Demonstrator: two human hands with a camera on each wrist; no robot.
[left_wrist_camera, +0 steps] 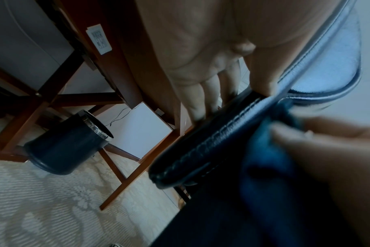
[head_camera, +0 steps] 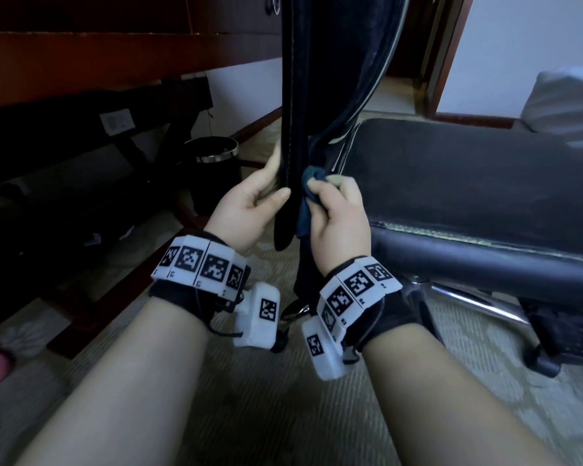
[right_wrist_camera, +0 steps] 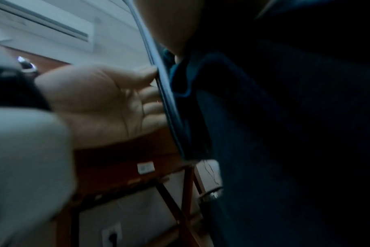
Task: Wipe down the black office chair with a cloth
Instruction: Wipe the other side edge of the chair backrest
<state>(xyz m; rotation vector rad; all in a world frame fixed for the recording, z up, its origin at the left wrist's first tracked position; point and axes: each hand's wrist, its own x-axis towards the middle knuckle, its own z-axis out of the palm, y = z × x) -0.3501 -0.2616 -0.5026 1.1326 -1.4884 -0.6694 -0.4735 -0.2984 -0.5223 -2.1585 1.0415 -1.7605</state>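
Note:
The black office chair stands side-on in the head view, its backrest (head_camera: pixel 334 79) upright in the middle and its seat (head_camera: pixel 468 169) to the right. My left hand (head_camera: pixel 271 183) grips the backrest's lower left edge, thumb in front and fingers behind. My right hand (head_camera: pixel 323 188) pinches a dark blue cloth (head_camera: pixel 307 203) and holds it against the same edge from the right. The left wrist view shows my left hand's fingers (left_wrist_camera: pixel 201 97) behind the stitched backrest edge (left_wrist_camera: pixel 201 150), with the cloth (left_wrist_camera: pixel 268 150) beside it. In the right wrist view the cloth (right_wrist_camera: pixel 222 100) fills the right side.
A black waste bin (head_camera: pixel 216 163) with a chrome rim stands on the carpet beyond my left hand, under a wooden desk (head_camera: pixel 81 62). The chair's chrome base (head_camera: pixel 468 297) reaches out at lower right. A white cushion (head_camera: pixel 569 95) lies far right.

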